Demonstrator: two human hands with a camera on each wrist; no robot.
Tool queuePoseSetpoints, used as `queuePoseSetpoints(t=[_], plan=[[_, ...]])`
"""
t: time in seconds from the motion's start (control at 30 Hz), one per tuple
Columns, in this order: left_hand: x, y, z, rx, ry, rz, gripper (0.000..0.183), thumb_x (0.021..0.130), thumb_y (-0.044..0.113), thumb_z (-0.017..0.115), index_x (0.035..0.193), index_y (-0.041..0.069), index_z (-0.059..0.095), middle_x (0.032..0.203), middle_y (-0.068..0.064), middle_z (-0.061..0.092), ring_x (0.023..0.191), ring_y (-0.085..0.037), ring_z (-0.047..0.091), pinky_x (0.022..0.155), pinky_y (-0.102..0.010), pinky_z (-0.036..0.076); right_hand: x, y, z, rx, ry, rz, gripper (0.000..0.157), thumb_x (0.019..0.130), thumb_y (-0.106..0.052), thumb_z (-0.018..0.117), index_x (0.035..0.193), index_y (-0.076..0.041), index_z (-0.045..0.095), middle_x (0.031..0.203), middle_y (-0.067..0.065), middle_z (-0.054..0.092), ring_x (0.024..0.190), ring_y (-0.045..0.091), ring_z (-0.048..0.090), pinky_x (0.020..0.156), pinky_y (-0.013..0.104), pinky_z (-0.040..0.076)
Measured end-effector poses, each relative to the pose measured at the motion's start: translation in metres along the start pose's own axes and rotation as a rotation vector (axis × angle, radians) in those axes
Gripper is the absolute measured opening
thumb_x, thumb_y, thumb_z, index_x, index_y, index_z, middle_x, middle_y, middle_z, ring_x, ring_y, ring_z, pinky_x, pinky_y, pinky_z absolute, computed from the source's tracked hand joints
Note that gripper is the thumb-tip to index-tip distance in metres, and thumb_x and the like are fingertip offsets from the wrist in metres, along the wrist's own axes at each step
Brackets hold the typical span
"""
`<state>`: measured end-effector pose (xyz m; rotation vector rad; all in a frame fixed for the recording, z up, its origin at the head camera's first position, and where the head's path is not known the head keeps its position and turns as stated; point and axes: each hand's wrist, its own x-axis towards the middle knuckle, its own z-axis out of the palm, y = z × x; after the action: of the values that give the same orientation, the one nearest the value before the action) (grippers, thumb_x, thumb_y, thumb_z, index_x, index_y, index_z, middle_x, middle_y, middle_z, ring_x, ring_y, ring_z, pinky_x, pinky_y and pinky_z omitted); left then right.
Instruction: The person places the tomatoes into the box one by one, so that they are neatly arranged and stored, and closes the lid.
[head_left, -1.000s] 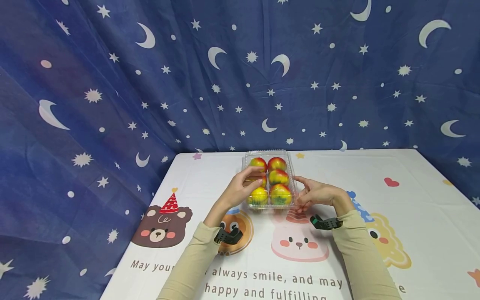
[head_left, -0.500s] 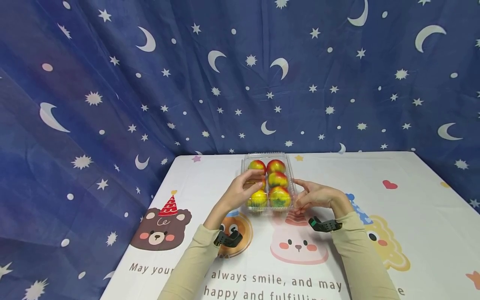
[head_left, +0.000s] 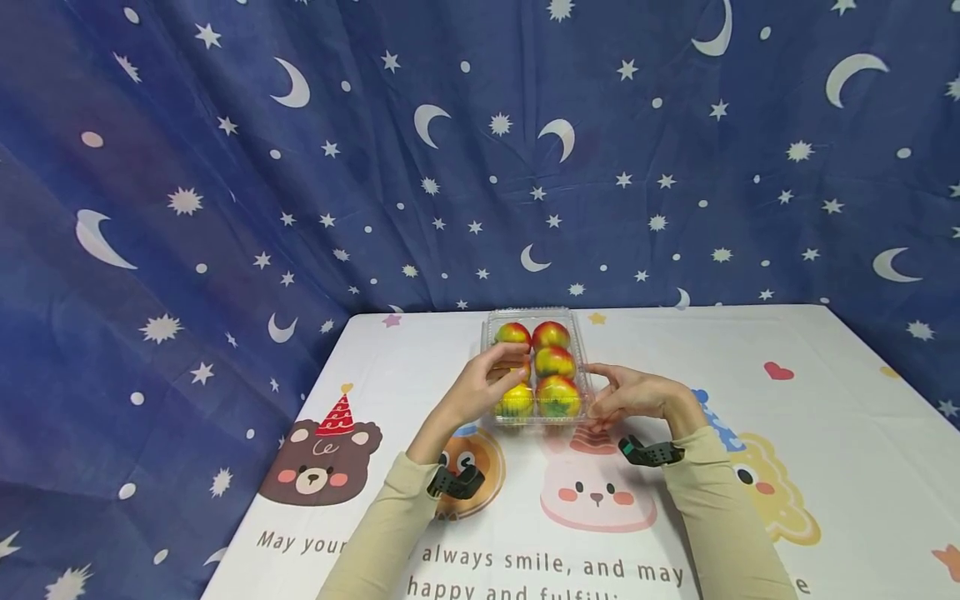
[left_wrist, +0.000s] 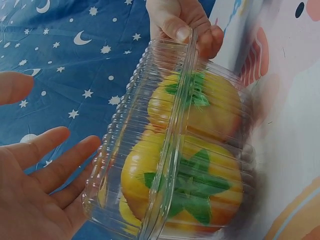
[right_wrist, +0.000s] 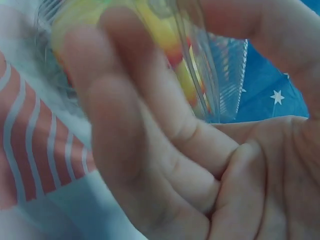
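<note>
A clear plastic clamshell box (head_left: 534,314) lies on the table, its lid down. Inside are several red-and-yellow fruits (head_left: 558,397) with green leafy caps, like persimmons. My left hand (head_left: 476,387) is over the left side of the lid; its fingers (left_wrist: 59,167) are spread and fairly straight in the left wrist view. Whether they touch the lid, I cannot tell. At the near right corner, my right hand (head_left: 632,395) pinches the rim, with its thumb (left_wrist: 176,27) on top and other fingers curled under. In the right wrist view, blurred curled fingers (right_wrist: 117,130) hide much of the box.
A white printed tablecloth (head_left: 847,467) with cartoon animals and lettering covers the table. Behind and to the left hangs a blue curtain (head_left: 360,275) with moons and stars. The box stands near the table's far edge.
The whole head view has shifted slightly downward. Both hands keep nearly the same place about the box, and the lid stays down.
</note>
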<state>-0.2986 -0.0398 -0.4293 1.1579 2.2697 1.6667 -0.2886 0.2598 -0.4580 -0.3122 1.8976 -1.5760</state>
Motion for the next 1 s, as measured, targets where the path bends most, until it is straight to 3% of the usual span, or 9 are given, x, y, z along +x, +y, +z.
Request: queuePoseSetpoints(t=[0.2, 0.3, 0.5, 0.7, 0.83, 1.0], plan=[[0.0, -0.004, 0.001, 0.065, -0.008, 0.036, 0.04, 0.099, 0.013, 0.057, 0.137, 0.002, 0.052, 0.129, -0.023, 0.058, 0.12, -0.036, 0.056, 0.103, -0.048, 0.043, -0.003, -0.004, -0.007, -0.07, 0.094, 0.008, 0.092, 0.088, -0.01, 0.069, 0.156, 0.0, 0.008, 0.098, 0.015, 0.069, 0.083, 0.02, 0.068, 0.081, 0.038, 0.056], [-0.005, -0.006, 0.002, 0.143, -0.001, 0.046, 0.039, 0.098, 0.013, 0.059, 0.136, 0.004, 0.054, 0.127, -0.021, 0.06, 0.118, -0.034, 0.058, 0.1, -0.046, 0.046, -0.002, -0.005, -0.008, -0.088, 0.161, -0.042, 0.084, 0.092, -0.015, 0.064, 0.155, 0.003, 0.012, 0.111, 0.021, 0.066, 0.09, 0.024, 0.069, 0.085, 0.039, 0.055], [-0.018, -0.01, 0.008, 0.443, 0.006, 0.066, 0.042, 0.095, 0.024, 0.063, 0.131, 0.004, 0.058, 0.128, -0.011, 0.063, 0.121, -0.025, 0.057, 0.104, -0.04, 0.043, 0.011, 0.0, -0.005, -0.057, 0.312, -0.125, 0.069, 0.099, -0.02, 0.058, 0.151, 0.008, 0.021, 0.117, 0.027, 0.065, 0.101, 0.031, 0.069, 0.089, 0.044, 0.054], [-0.014, -0.012, 0.014, 0.718, 0.024, 0.162, 0.046, 0.092, 0.031, 0.064, 0.131, 0.007, 0.061, 0.123, -0.005, 0.065, 0.119, -0.023, 0.056, 0.102, -0.037, 0.043, 0.019, 0.004, -0.01, -0.041, 0.474, -0.137, 0.061, 0.103, -0.024, 0.052, 0.149, 0.009, 0.029, 0.131, 0.032, 0.056, 0.111, 0.035, 0.065, 0.089, 0.038, 0.054], [-0.01, -0.015, 0.018, 0.79, 0.038, 0.213, 0.044, 0.092, 0.031, 0.064, 0.13, 0.01, 0.063, 0.115, -0.003, 0.064, 0.109, -0.022, 0.057, 0.098, -0.037, 0.045, 0.025, 0.004, -0.018, 0.019, 0.563, -0.138, 0.062, 0.104, -0.029, 0.05, 0.148, 0.009, 0.03, 0.139, 0.034, 0.048, 0.118, 0.038, 0.06, 0.093, 0.038, 0.052], [-0.005, -0.013, 0.02, 0.823, 0.067, 0.251, 0.041, 0.093, 0.031, 0.061, 0.128, 0.011, 0.065, 0.113, -0.003, 0.062, 0.106, -0.021, 0.057, 0.095, -0.037, 0.047, 0.034, 0.0, -0.031, 0.111, 0.607, -0.145, 0.063, 0.104, -0.03, 0.048, 0.148, 0.011, 0.029, 0.143, 0.036, 0.041, 0.118, 0.034, 0.061, 0.095, 0.037, 0.051]])
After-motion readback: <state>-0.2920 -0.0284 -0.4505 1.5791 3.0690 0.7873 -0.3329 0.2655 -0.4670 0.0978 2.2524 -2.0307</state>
